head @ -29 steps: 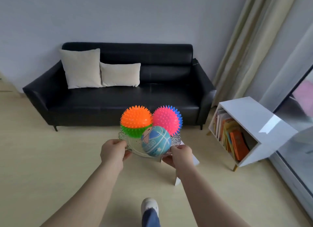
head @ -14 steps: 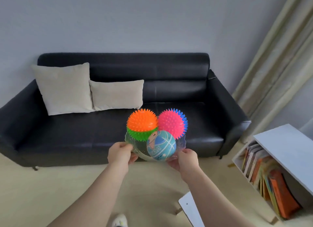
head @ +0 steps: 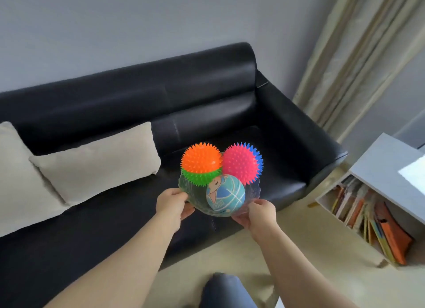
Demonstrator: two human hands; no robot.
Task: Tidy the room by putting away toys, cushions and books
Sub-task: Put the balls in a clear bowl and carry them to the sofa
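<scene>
The clear bowl (head: 253, 189), heaped with three toy balls (head: 225, 193), is pinched at its rim by the fingers of the left hand (head: 171, 204) and right hand (head: 259, 212) above the sofa (head: 230, 114) seat, and should be carried level and slowly so that none is spilled.

Three bright balls (head: 225, 193) fill a clear, perhaps plastic bowl (head: 253, 192).
</scene>
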